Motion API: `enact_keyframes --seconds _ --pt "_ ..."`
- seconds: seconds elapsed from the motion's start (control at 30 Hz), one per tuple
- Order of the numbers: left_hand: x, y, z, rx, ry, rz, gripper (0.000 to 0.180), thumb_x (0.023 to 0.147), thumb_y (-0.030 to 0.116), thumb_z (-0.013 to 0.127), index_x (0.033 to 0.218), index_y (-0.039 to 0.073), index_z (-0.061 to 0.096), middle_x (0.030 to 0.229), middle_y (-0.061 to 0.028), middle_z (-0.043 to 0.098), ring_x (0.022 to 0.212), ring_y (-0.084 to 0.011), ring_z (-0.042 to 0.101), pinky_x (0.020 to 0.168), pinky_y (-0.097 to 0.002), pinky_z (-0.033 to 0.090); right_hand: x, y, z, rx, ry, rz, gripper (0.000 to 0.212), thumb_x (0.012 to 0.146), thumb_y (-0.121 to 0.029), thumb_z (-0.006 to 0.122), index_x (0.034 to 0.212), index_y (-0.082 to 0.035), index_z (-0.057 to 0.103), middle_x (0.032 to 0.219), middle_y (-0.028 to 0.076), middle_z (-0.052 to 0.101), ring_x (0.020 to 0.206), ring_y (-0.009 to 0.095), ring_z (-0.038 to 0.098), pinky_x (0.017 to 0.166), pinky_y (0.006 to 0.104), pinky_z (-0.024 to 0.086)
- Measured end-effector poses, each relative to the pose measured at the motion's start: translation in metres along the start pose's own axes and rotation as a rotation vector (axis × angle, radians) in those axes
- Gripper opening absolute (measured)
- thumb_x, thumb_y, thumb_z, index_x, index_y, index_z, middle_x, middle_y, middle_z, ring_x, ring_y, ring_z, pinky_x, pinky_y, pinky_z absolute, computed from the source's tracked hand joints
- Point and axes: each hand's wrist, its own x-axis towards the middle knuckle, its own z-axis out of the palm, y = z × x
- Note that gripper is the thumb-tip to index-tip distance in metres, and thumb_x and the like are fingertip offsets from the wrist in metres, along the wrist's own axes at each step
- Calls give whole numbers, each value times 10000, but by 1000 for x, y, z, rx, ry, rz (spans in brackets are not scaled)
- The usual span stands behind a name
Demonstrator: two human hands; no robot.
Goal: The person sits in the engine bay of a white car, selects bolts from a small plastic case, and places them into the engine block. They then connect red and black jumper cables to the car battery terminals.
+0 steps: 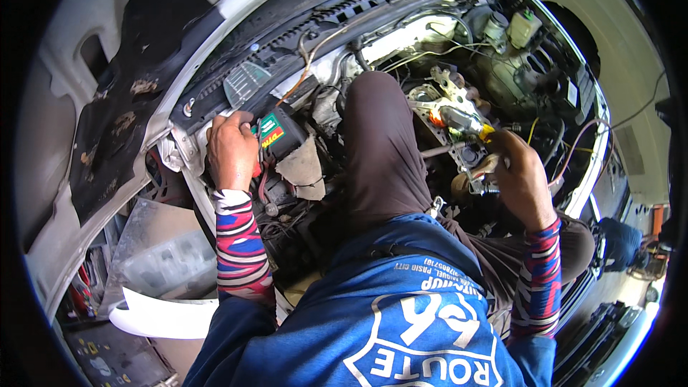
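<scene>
My left hand [233, 152] lies at the left side of the engine bay, beside a black car battery [281, 136] with a green, red and yellow label. Its fingers curl downward, and whatever is under them is hidden. Something red shows between that hand and the battery. Over on the right, my right hand [517, 172] closes its thumb and fingers at the yellow end of a shiny, brightly lit thing [462, 120], whose kind I cannot make out. It lies over the exposed metal engine part [479, 154], which has round openings. An orange glow shows near its far end.
My bent knee [380, 129] rises between my hands, inside the engine bay. A piece of brown cardboard [304, 170] leans on the battery. Wires cross behind the engine, near a pale plastic reservoir [524, 29]. Beside my left arm are a clear plastic sheet [168, 258] and a white curved piece [168, 315].
</scene>
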Motion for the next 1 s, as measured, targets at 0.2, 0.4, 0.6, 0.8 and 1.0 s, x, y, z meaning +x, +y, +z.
enact_keyframes --seconds 0.2,0.4,0.6,0.8,1.0 --pt "-9 13 20 389 -196 -150 194 899 287 713 1017 143 767 1196 -118 632 1187 -379 567 952 -530 510 -13 -153 19 -410 282 -713 270 866 -73 594 1123 -72 676 1065 160 674 990 319 654 871 409 537" --pt "-13 -21 34 280 -172 -104 231 870 245 750 1068 129 769 1269 -119 632 1208 -372 560 963 -509 505 -34 -141 93 -90 -177 -867 249 877 -95 596 1111 -70 676 1034 141 666 946 309 648 838 416 536" --pt "-21 -27 42 332 -114 -87 284 876 254 740 1133 135 763 1311 -109 602 1235 -356 549 972 -533 504 -17 -117 96 -61 -349 -748 231 888 -118 598 1100 -68 675 1003 121 659 903 298 642 805 423 535" --pt "-23 -21 40 230 -45 -168 256 838 271 763 1055 136 776 1278 -121 583 1250 -368 530 980 -548 473 46 -130 72 -140 -341 -683 216 899 -140 600 1088 -67 674 972 102 651 859 288 637 772 430 534" --pt "-24 -33 48 76 -13 -130 200 834 252 746 932 78 755 1259 -148 628 1243 -359 549 1027 -507 428 5 -153 98 26 -249 -890 206 910 -163 602 1076 -65 674 941 82 643 816 278 631 739 437 533"
